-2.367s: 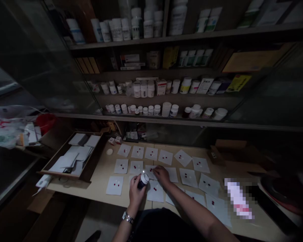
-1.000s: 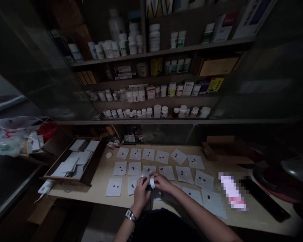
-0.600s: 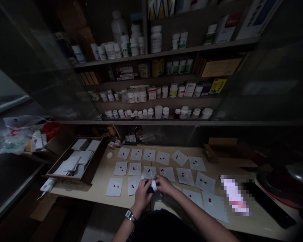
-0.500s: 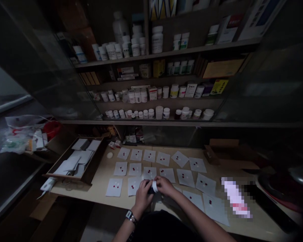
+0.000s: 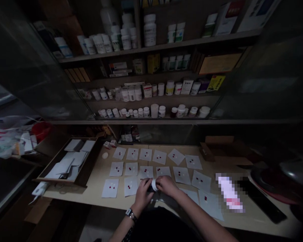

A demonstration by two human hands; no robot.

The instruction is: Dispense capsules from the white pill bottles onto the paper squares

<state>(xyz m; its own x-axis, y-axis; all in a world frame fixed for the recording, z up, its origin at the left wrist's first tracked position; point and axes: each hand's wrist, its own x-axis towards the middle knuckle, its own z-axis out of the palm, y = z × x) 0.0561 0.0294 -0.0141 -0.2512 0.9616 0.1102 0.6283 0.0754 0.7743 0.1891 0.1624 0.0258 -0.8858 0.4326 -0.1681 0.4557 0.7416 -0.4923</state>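
My left hand (image 5: 142,192) is closed around a small dark pill bottle (image 5: 150,189), which lies tilted above the near row of papers. The fingers of my right hand (image 5: 167,185) are closed at its white cap or rim (image 5: 154,185); I cannot tell whether the cap is on or loose. Around and under my hands, white paper squares (image 5: 109,191) lie in rows on the table (image 5: 94,186), bearing dark red and white pills (image 5: 128,187). My hands and forearms hide some of the nearer papers.
At the left, a wooden drawer (image 5: 84,178) holds stacks of white paper. A round white lid (image 5: 105,155) lies near two small boxes. An open cardboard box (image 5: 218,159) and a black phone (image 5: 265,205) are at the right. Shelves of medicine bottles (image 5: 131,94) stand behind.
My view has turned slightly, so the table and shelves sit further left in the picture. Both hands stay together at the bottle, with little visible change in their hold.
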